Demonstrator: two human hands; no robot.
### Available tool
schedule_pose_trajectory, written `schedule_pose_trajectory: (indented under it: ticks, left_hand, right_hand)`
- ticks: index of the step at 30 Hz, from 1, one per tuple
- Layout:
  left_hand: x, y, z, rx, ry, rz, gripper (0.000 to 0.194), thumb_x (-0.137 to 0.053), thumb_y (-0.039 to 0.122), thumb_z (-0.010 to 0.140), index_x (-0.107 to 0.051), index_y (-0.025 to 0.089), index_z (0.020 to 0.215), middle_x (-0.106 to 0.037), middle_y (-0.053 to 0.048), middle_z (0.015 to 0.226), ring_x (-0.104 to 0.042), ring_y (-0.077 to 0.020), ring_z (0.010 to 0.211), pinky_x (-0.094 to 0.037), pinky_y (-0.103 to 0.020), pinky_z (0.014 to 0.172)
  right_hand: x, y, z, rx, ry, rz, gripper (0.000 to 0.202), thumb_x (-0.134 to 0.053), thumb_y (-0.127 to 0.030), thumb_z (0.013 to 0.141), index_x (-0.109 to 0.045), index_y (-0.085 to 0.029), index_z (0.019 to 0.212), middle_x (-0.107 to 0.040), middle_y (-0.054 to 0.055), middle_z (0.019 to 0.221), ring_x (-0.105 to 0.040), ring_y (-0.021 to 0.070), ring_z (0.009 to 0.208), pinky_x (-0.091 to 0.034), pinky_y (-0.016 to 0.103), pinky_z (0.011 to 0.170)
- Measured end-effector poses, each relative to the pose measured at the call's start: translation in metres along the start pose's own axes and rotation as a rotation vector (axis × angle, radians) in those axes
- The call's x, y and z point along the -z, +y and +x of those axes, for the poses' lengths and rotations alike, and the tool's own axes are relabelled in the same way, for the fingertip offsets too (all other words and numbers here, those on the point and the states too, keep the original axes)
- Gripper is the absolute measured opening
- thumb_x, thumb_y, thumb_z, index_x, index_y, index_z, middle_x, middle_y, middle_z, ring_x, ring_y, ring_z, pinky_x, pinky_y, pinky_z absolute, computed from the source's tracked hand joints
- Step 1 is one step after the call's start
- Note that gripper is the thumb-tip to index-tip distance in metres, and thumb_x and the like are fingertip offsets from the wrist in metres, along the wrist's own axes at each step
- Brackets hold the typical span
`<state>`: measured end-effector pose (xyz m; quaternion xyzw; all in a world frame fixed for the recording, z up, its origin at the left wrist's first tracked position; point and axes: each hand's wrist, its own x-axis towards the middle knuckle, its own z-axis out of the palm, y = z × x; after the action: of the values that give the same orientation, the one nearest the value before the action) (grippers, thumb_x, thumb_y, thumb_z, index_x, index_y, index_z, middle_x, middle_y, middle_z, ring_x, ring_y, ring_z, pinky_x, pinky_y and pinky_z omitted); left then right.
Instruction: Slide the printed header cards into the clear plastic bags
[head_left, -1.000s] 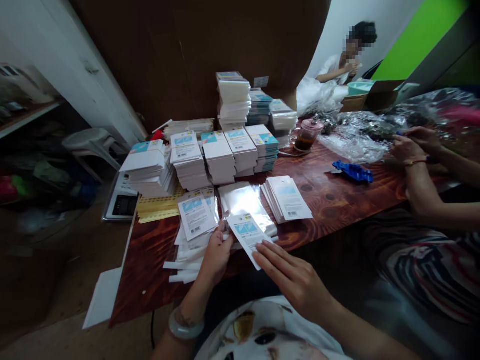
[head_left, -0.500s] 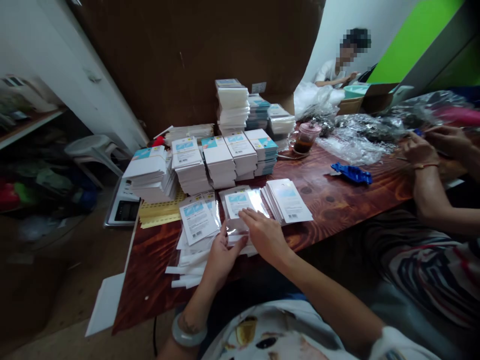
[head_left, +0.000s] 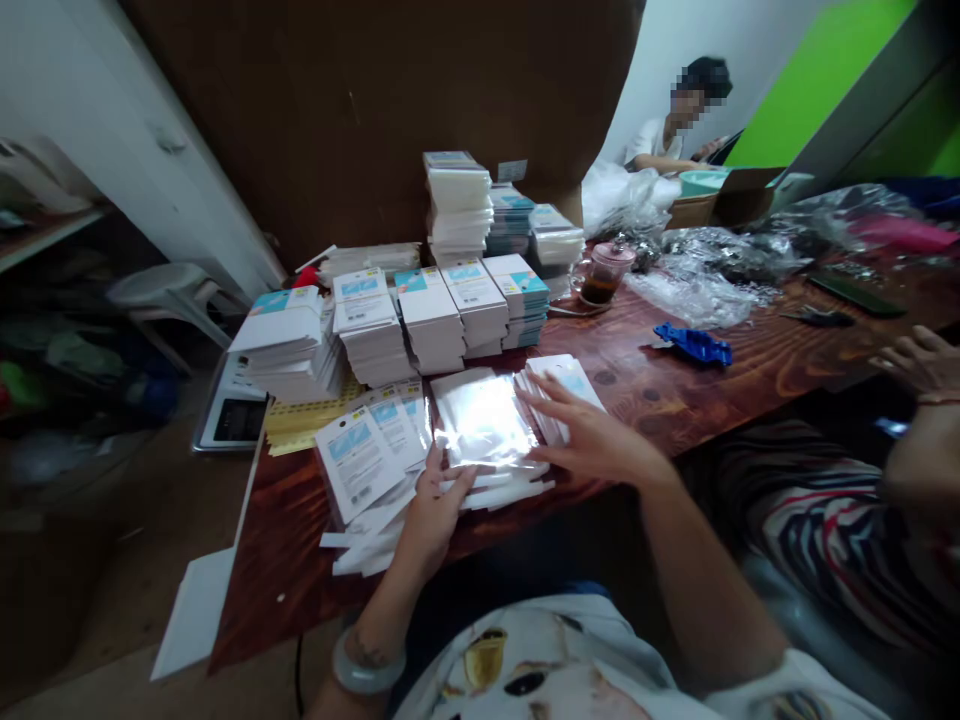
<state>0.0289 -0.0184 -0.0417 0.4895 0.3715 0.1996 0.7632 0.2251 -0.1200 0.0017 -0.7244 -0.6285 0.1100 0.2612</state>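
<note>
A pile of clear plastic sleeves lies in front of me, shining with glare, white strips along its near edge. At its lower left corner rests my left hand, thumb and forefinger apart and touching the sleeves. My right hand reaches over a stack of printed cards to the right, fingers spread, the fingertips at the cards' left side. Whether it touches a card I cannot tell. Left of the sleeves, several sleeved cards lie overlapping on more sleeves.
Tall card stacks stand behind, beside yellow sheets and a scale. A lidded cup of dark drink, a blue plastic part and plastic bags are to the right. A co-worker's hand is far right; another person sits behind.
My right hand has moved right from the sleeves to the card stack. A card has joined the overlapping ones at left. The co-worker's hands have drawn back from the table.
</note>
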Motion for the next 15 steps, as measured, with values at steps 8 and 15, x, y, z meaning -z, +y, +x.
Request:
schedule_pose_trajectory:
  ticks: [8, 15]
  left_hand:
    - [0.002, -0.002, 0.003, -0.012, -0.022, 0.020, 0.065, -0.071, 0.034, 0.072, -0.048, 0.021, 0.131, -0.073, -0.005, 0.096, -0.068, -0.0189, 0.084, -0.051, -0.031, 0.081]
    - [0.003, -0.002, 0.003, -0.013, -0.028, 0.032, 0.066, -0.072, 0.034, 0.072, -0.047, 0.021, 0.132, -0.072, -0.007, 0.102, -0.068, -0.0184, 0.087, -0.051, -0.031, 0.083]
  right_hand:
    - [0.054, 0.077, -0.025, -0.146, -0.256, -0.067, 0.052, -0.073, -0.026, 0.070, -0.061, -0.021, 0.121, -0.063, 0.006, 0.119, -0.060, 0.0307, 0.108, -0.048, 0.042, 0.094]
    - [0.060, 0.073, -0.023, -0.102, -0.264, -0.029, 0.045, -0.068, -0.029, 0.075, -0.064, -0.017, 0.118, -0.066, 0.006, 0.113, -0.065, 0.0312, 0.098, -0.050, 0.038, 0.089]
